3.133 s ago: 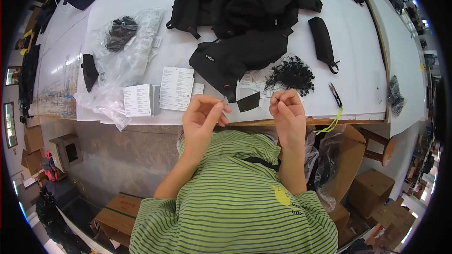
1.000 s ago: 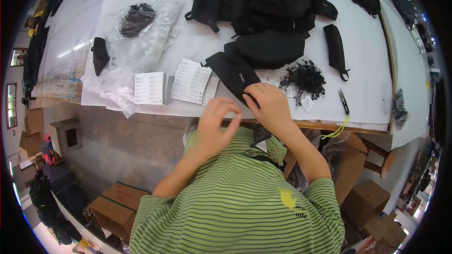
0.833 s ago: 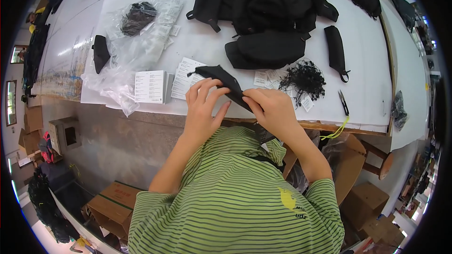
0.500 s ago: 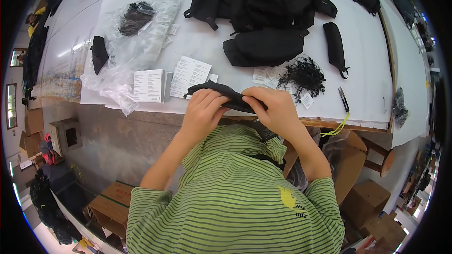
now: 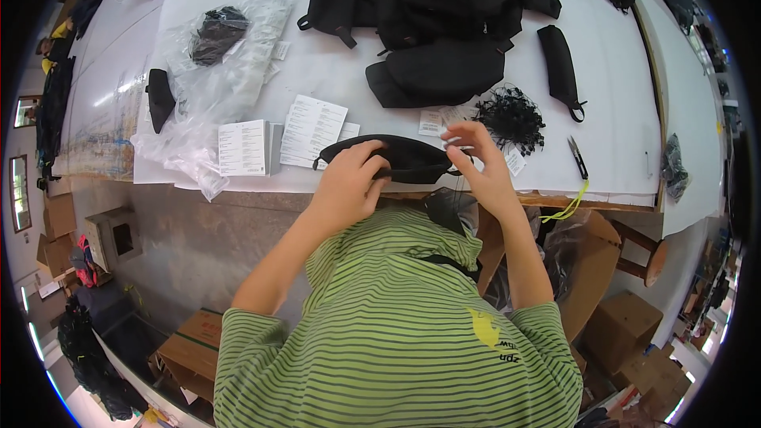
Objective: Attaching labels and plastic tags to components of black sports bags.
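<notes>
Table edge [image 5: 614, 205] near black pouch [image 5: 414, 165]

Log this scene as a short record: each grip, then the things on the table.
Left grip: holds the long black fabric pouch
Right grip: at the pouch's right end, contact unclear
Pouch state: mouth open
Right side: tangled bundle of thin black cords; slim dark snips with yellow-green cord
Left side: rectangular stack of white paper cards
Far side: heaped black fabric bags

Workshop, cartons [image 5: 622, 325] (several, brown), worktable [image 5: 618, 111], snips [image 5: 578, 160]
</notes>
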{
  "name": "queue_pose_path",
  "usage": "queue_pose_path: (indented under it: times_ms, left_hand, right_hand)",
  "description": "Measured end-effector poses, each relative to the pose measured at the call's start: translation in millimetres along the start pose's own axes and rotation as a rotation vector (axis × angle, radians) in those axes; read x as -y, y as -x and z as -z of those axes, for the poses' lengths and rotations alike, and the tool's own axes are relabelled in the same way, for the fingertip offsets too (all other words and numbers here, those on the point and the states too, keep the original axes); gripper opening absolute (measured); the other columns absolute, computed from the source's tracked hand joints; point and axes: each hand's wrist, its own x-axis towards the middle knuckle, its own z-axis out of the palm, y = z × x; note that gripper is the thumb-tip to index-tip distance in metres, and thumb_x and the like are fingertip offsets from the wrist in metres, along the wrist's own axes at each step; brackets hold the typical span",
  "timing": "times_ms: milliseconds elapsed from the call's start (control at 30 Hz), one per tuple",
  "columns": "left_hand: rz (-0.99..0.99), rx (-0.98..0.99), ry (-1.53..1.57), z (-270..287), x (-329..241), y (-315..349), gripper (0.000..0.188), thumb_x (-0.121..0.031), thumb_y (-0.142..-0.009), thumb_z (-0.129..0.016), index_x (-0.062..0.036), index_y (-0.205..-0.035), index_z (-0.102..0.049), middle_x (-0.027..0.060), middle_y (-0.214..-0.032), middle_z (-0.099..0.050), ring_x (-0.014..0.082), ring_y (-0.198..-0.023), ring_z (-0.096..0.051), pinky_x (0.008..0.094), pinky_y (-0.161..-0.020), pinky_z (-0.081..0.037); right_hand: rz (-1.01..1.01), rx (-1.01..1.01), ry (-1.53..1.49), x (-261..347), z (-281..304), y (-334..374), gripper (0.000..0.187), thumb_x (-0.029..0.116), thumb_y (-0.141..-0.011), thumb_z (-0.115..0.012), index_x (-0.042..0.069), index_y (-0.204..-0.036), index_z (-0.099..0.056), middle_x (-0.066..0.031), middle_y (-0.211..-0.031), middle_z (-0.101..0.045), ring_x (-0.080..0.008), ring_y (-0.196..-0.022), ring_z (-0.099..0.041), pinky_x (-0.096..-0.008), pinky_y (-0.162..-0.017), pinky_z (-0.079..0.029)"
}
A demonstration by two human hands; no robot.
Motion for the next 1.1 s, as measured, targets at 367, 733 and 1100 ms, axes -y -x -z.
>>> queue_pose_path:
  times_ms: [367, 733, 1100]
  left_hand:
    - [0.075, 0.589, -0.176, 0.1, -5.8, -18.7, 0.041, -0.017, -0.076, -0.07, -0.0118, -0.114, -0.058, 0.01, -0.107, -0.06, 0.0289, -0.087, -0.061, 0.0402, -0.076, -0.048]
    - [0.05, 0.611, -0.203, -4.0, -17.3, -18.0, 0.054, -0.015, -0.076, -0.068, -0.0136, -0.128, -0.053, 0.0078, -0.127, -0.05, 0.0276, -0.086, -0.058, 0.0381, -0.077, -0.05]
    - [0.085, 0.171, -0.146, 4.3, -12.2, -12.4, 0.019, -0.014, -0.078, -0.068, -0.0066, -0.094, -0.061, 0.0063, -0.103, -0.06, 0.0252, -0.103, -0.052, 0.0393, -0.093, -0.034]
  right_hand:
    - [-0.14, 0.391, 0.355, -20.0, 1.1, 97.4, 0.061, 0.036, -0.074, -0.077, 0.013, -0.127, -0.056, -0.0113, -0.122, -0.056, -0.0285, -0.119, -0.049, -0.0366, -0.097, -0.042]
    - [-0.236, 0.044, 0.11, -29.3, 23.6, 99.6, 0.035, 0.004, -0.079, -0.071, 0.005, -0.114, -0.066, -0.0059, -0.084, -0.069, -0.016, -0.078, -0.063, -0.0239, -0.075, -0.047]
    - [-0.365, -0.508, -0.675, -34.2, 71.5, 101.6, 0.024, 0.024, -0.095, -0.056, 0.001, -0.1, -0.057, -0.0107, -0.069, -0.064, -0.0165, -0.047, -0.056, -0.0254, -0.046, -0.045]
